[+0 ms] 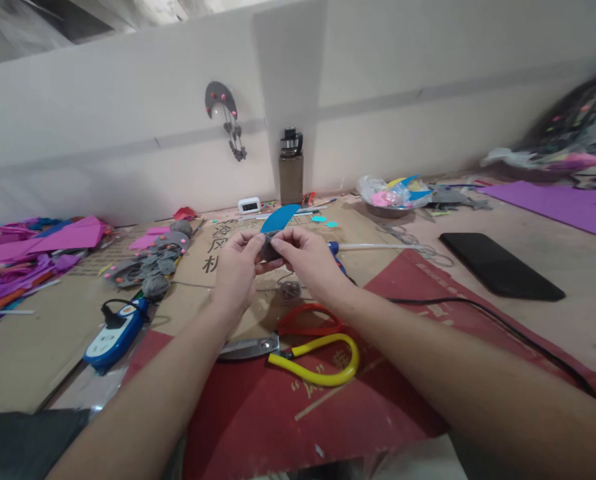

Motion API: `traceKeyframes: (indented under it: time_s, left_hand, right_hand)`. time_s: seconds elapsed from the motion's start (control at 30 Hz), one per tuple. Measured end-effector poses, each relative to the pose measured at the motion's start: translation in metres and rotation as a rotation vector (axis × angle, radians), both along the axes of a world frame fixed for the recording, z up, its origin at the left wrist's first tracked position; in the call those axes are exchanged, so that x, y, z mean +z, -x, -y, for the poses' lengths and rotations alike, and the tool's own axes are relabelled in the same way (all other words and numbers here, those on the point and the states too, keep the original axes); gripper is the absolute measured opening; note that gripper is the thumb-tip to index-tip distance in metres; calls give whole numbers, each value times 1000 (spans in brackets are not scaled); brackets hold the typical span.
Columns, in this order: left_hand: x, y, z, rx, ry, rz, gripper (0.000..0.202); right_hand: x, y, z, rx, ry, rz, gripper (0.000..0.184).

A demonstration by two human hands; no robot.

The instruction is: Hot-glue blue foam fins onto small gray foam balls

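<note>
Left hand (239, 261) and right hand (307, 259) are both drawn to a fine pinch, thumbs against fingers, sharing one small dark grey piece (268, 249). Take this piece as the clock centre, with 12 o'clock pointing to the wall; it appears raised above the worktop (588, 267). At 12 to 1 o'clock, a blue crescent (279, 218) shows directly beyond the fingertips; whether it is gripped or merely lies behind cannot be determined. Caution: unequal pull between the two pinches may crease or tear the grey piece, and its small gripping area may let it slip. A yarn ball (291, 290) rests at 5 o'clock; its loose grey yarn could catch a lowered wrist. Scissors (273, 345) lie at 6 o'clock, blades passing beneath the left forearm; dropping that arm risks contact. A black cord (458, 302), at 4 o'clock, could snag the right forearm.
</note>
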State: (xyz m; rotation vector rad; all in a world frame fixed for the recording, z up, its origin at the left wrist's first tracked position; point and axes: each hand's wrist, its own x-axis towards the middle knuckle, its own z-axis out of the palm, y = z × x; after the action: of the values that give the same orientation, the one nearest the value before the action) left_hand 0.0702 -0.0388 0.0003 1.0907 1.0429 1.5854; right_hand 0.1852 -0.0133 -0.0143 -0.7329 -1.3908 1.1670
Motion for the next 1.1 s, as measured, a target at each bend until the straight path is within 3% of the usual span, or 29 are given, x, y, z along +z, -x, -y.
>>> traceKeyframes:
  time_s: [0.33,0.53,0.7,0.83,0.97,1.1]
  left_hand:
    - [2,21,-15,163,-48,41,19]
    - [15,58,-28,321,-108,99,14]
    - [33,89,-29,421,-208,203,7]
    - [45,113,-25,404,-231,278,6]
    - [49,129,-24,457,-288,329,5]
    - [47,125,-28,454,-303,331,5]
  right_hand:
    - [-8,-2,2,-30,-188,170,16]
    - [-1,-8,6,49,-70,176,18]
    - [3,-11,6,223,118,109,17]
    - [3,-15,5,369,197,177,17]
    - [12,-26,5,564,108,258,19]
    - [27,-37,11,807,-12,327,23]
